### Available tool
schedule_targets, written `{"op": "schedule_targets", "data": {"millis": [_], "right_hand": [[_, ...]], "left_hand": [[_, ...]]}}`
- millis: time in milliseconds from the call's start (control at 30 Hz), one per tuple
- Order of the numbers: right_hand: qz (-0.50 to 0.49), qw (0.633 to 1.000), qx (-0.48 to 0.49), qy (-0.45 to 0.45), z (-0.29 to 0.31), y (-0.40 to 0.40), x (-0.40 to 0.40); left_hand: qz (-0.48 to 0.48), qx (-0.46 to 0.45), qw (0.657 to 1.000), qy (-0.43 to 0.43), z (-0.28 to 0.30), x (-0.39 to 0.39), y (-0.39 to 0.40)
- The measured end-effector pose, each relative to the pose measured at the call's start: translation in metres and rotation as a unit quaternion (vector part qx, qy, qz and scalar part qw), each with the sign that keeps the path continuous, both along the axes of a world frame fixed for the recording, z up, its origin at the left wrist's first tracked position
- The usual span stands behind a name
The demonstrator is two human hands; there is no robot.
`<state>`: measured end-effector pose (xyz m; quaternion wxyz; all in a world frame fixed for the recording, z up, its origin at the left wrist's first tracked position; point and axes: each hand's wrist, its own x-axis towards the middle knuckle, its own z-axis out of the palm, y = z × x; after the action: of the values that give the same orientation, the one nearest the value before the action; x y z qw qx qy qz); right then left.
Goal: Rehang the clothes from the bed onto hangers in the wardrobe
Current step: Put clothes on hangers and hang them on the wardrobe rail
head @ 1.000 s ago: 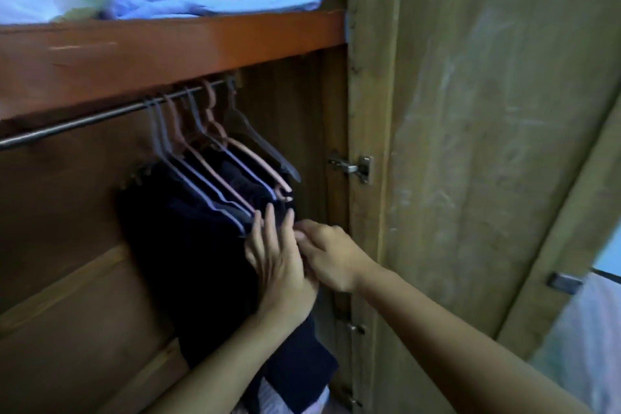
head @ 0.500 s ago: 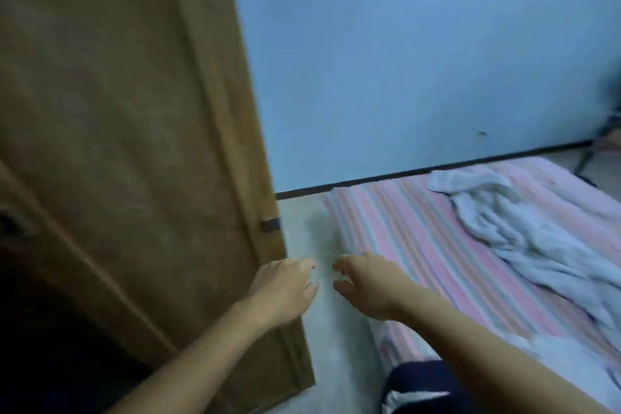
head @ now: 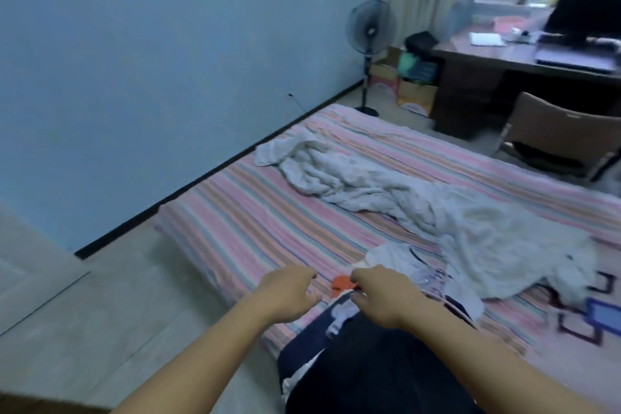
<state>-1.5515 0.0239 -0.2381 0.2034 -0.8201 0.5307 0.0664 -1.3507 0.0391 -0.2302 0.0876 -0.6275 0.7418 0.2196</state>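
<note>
Both hands loosely curled, holding nothing—left hand (head: 289,292), right hand (head: 379,296) above dark garment (head: 369,370) at lower centre bed (head: 255,218) edge; advise gripping its collar end, leaving pale blanket (head: 386,185) mid-frame beyond undisturbed.

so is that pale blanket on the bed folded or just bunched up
Bunched up. The pale blanket lies in a crumpled, twisted heap across the striped bed, with no flat folded edges.

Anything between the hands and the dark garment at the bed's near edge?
Nothing visible. The left hand and right hand hover, empty, above the dark garment, only open air between.
</note>
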Motion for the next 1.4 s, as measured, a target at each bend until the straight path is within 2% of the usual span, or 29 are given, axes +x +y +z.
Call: {"op": "schedule_targets", "data": {"millis": [167,333,567,767,1000,1133,1267,1400], "right_hand": [[-0.142,0.989,0.028,-0.004,-0.038,0.004,-0.077],[-0.305,0.951,0.045,-0.001,-0.094,0.040,-0.126],[-0.428,0.896,0.119,0.001,-0.164,0.068,-0.180],[-0.473,0.873,0.117,0.001,-0.226,0.044,-0.230],[-0.496,0.860,0.124,-0.002,-0.339,-0.012,-0.290],[-0.480,0.870,0.113,0.007,-0.400,-0.032,-0.320],[-0.436,0.889,0.135,0.029,-0.444,-0.042,-0.334],[-0.428,0.894,0.129,0.043,-0.462,-0.047,-0.335]], "left_hand": [[-0.098,0.026,0.995,0.014,-0.042,-0.049,-0.054],[-0.167,0.049,0.984,0.034,-0.098,-0.085,-0.093],[-0.169,0.102,0.980,0.029,-0.190,-0.125,-0.119],[-0.164,0.107,0.980,0.033,-0.264,-0.172,-0.154],[-0.130,0.113,0.985,0.011,-0.383,-0.209,-0.196],[-0.120,0.099,0.988,-0.018,-0.440,-0.221,-0.209],[-0.099,0.153,0.983,-0.026,-0.481,-0.223,-0.221],[-0.075,0.098,0.992,-0.015,-0.499,-0.221,-0.216]]}}
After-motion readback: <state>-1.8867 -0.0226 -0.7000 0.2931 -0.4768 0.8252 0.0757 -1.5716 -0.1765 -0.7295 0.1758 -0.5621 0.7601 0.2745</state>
